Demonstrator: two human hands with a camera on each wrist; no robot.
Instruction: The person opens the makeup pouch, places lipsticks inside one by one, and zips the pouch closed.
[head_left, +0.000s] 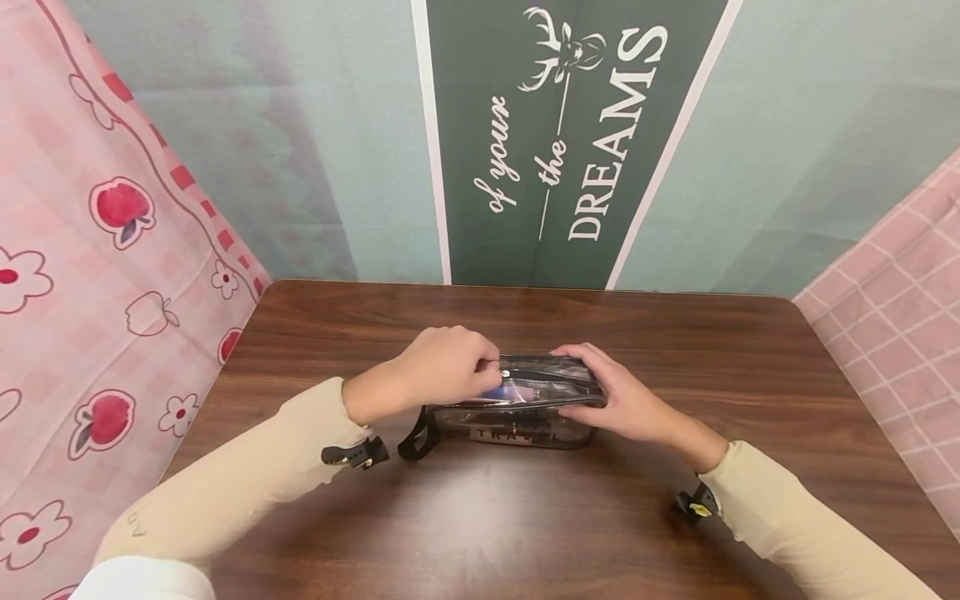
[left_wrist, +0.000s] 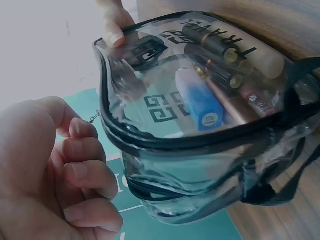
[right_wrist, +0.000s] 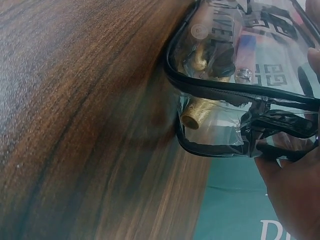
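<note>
A clear zip pouch (head_left: 525, 421) with black piping and the word TRAVEL stands on the table. My left hand (head_left: 442, 367) is at its top left, fingers curled, pinching the small metal zipper pull (left_wrist: 94, 116) between thumb and index finger. My right hand (head_left: 633, 404) grips the pouch's right end, with thumb and fingers on opposite sides. Through the plastic show a blue-and-pink tube (left_wrist: 202, 102), a beige tube (left_wrist: 265, 57), dark lipstick-like tubes (left_wrist: 212, 42) and a gold cylinder (right_wrist: 197, 112). How far the zipper is undone is hard to tell.
A black strap loop (head_left: 420, 437) hangs off the pouch's left end onto the brown wooden table (head_left: 465, 517). Behind the table hangs a green cloth (head_left: 360, 167) with lettering. Pink patterned cloths (head_left: 150, 250) flank both sides.
</note>
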